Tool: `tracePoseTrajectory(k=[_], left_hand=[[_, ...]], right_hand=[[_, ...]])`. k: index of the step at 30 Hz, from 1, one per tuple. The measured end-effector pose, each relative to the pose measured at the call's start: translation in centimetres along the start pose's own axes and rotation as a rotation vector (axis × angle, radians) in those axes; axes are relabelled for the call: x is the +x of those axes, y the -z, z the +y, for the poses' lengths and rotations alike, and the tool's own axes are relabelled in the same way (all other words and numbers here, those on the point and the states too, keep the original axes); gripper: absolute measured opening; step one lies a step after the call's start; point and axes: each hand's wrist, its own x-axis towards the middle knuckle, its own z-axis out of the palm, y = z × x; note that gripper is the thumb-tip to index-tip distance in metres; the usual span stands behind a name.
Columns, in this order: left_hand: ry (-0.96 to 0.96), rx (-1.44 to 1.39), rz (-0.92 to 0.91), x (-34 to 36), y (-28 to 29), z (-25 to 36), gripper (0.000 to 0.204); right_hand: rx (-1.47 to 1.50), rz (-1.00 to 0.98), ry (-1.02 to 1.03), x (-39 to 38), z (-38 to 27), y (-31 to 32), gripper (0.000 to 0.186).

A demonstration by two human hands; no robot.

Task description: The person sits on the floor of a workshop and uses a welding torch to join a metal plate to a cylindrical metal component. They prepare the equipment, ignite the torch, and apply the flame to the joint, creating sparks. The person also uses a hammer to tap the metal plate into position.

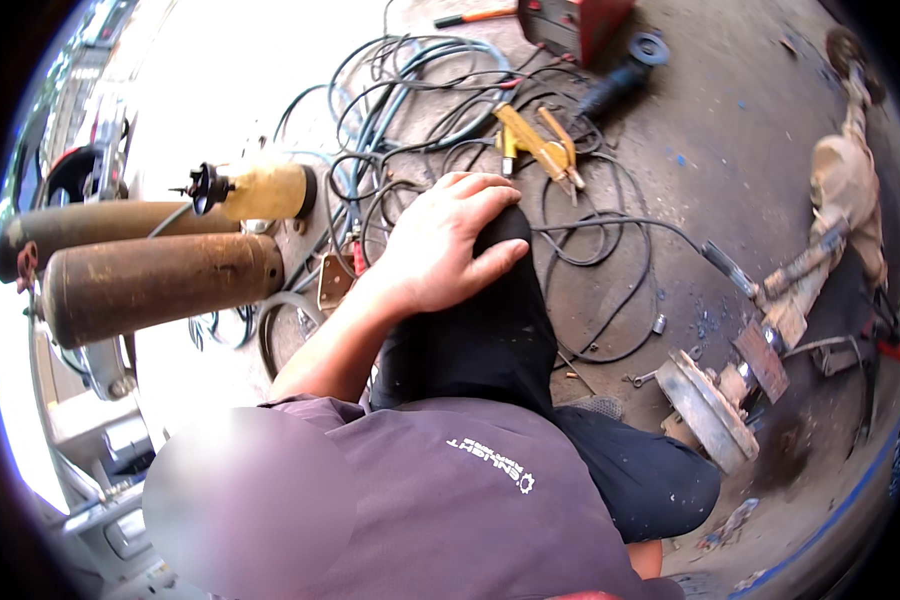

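My left hand [450, 240] lies palm down on my bent knee in black trousers [470, 350]. Its fingers stretch over the kneecap, the thumb apart from them, and it holds nothing. Just beyond the fingertips, a yellow clamp [540, 145] rests on the floor among coiled cables [410, 90]. Of my right arm only a small patch of skin [646, 558] shows at the lower edge; the right hand is out of sight.
Two rusty gas cylinders [160, 285] lie at left, near a yellowish container [270, 192] with a black fitting. An angle grinder [625, 75] and a red box [575, 25] are at the back. A vehicle axle [845, 180] with a round drum [705, 410] stretches along the right.
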Motion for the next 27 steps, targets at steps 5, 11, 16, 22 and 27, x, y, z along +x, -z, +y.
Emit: tracePoseTrajectory(k=[5,11,16,22,27], left_hand=[[0.098,-0.171,0.139,-6.9,-1.9,-4.2,0.088],[0.132,-0.697,0.094,-7.7,-4.5,-11.8,0.089],[0.472,-1.095,0.167,-10.9,-9.0,-17.9,0.059],[0.702,-0.140,0.204,-20.7,-16.7,-22.9,0.042],[0.676,0.122,0.414,-16.6,-12.3,-28.2,0.060]], right_hand=[[-0.192,-0.121,0.200,2.9,-12.6,8.1,0.033],[-0.355,-0.206,0.225,1.0,-20.5,12.2,0.035],[-0.502,-0.303,0.166,-1.4,-21.8,15.0,0.038],[-0.697,-0.447,0.153,-1.3,-23.8,19.9,0.040],[-0.921,-0.618,0.181,-1.5,-24.4,24.2,0.043]])
